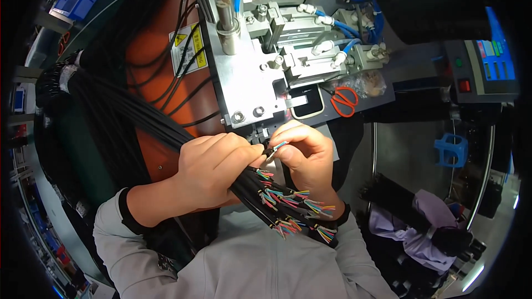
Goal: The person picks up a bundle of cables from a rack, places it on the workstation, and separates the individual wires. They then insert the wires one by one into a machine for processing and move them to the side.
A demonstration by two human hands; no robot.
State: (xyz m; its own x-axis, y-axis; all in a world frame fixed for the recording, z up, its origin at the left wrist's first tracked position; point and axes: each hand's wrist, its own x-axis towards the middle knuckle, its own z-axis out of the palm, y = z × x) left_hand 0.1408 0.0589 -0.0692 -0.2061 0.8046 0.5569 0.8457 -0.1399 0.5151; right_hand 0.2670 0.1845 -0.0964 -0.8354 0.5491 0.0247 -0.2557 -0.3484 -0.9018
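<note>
Grey jacket front (pixel 260 254) sits nearest the cam. Above it, L hand (pixel 210 169) is closed, thumb & fingertips pinching one black cable end (pixel 269 152); the black cable bundle (pixel 160 124) runs under that hand, w/ multicol. wire ends (pixel 288 199) fanned out btwn the forearms. R hand (pixel 307 149) has thumb & fingers tog. at the blue wire (pixel 282 145) of that same end, exact contact partly hidden. Both hands are just below the metal machine (pixel 249 77). To do it well, prob. best to pinch close to where the wires leave the cable, straighten w/o kinking, keep neighbouring strands clear, & support the bundle so its wt. doesn't tug.
</note>
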